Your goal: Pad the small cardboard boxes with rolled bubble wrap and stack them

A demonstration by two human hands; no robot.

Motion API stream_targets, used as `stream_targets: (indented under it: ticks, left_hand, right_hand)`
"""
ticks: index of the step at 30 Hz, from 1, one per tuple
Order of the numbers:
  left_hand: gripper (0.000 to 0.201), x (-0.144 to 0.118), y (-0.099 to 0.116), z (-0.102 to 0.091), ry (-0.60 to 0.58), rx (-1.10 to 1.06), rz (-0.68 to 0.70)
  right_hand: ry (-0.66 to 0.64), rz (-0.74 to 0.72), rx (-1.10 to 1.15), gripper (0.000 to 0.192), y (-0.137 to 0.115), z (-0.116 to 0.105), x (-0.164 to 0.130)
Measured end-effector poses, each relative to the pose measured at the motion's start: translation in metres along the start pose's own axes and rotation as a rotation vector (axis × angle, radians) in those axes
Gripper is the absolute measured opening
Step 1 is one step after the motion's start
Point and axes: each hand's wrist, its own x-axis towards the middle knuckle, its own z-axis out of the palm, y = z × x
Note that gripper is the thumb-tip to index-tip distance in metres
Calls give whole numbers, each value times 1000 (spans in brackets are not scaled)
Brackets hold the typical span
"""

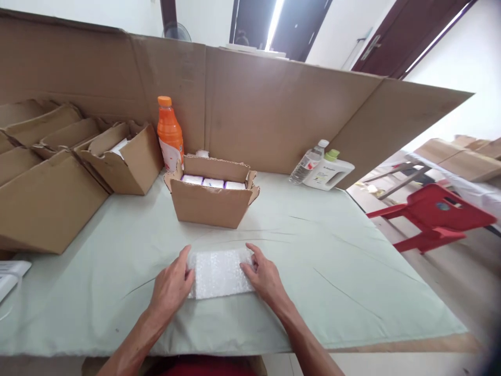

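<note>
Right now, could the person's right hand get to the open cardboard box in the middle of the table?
Probably yes. The right hand rests on the bubble-wrapped packet, and the open cardboard box stands just beyond it on the tablecloth with only bare cloth between. The left hand holds the packet's other side.

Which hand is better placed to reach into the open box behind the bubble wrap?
Right hand, probably, by a small margin. Both hands rest on the bubble-wrap bundle, but the open box sits slightly nearer the right; the left hand is further back.
</note>
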Motion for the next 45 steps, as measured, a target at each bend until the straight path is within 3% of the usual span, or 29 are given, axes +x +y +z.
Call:
stream_targets:
  ticks: [6,8,11,15,17,20,22,24,27,30,32,34,36,38,42,45]
  left_hand:
    - [65,-13,-14,17,104,-794,-131]
    - [68,-17,-12,21,108,-900,-149]
    - [60,-23,-7,23,95,-846,-115]
    - [40,-23,-1,28,23,-721,2]
    - [33,-20,3,32,-48,-640,69]
    - [27,-14,13,31,-99,-496,192]
    - [27,-11,20,18,4,-402,362]
    - [29,-7,27,-9,223,-311,575]
    - [29,8,40,-68,605,-168,813]
    - [48,41,58,-129,759,-43,873]
    - [60,68,70,-158,655,20,797]
    - [65,94,81,-174,419,125,695]
    - [68,114,88,-179,211,216,613]
    - [68,127,90,-178,97,258,567]
    - [63,129,84,-180,20,296,564]
    - [50,118,79,-190,173,393,529]
  right_hand:
    - [50,32,-21,61,8,6,-7]
    - [76,23,-23,61,7,5,-8]
    - [78,9,18,68,5,-1,-11]
    - [-18,-15,104,71,9,-20,-17]
    - [-88,-47,112,63,12,-30,-17]
    - [-189,-158,62,35,7,-47,-14]
    - [-172,-261,53,26,-6,-62,-11]
    - [-33,-393,102,22,-29,-83,-5]
    - [305,-605,175,17,-73,-121,15]
    - [551,-697,168,19,-112,-151,57]
    - [491,-674,104,25,-128,-161,93]
    - [225,-596,-103,32,-136,-162,127]
    - [-60,-512,-353,35,-139,-156,152]
    - [-214,-472,-519,34,-141,-147,168]
    - [-233,-478,-635,29,-147,-135,176]
    - [-197,-496,-697,24,-152,-141,172]
